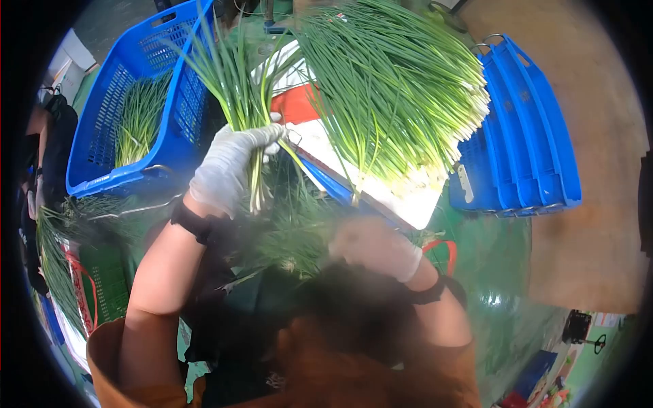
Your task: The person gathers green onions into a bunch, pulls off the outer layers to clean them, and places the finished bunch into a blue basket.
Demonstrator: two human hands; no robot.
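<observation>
My left hand (235, 160), in a white glove, is closed round a small bunch of green onions (238, 95), their pale root ends pointing down. A large pile of green onions (388, 88) lies to its right on a white board (415, 208), white ends toward the right. My right hand (374, 248), also gloved, is low at the centre, below the board, and smeared by motion; its fingers cannot be made out. Loose green leaves (292, 241) lie between and below the hands.
A blue crate (115, 178) at the upper left holds more green onions (144, 112). Stacked blue crates (524, 129) stand at the right. Part of a person (60, 136) shows at the far left, near another bundle of green onions (58, 272). The floor (503, 251) is green.
</observation>
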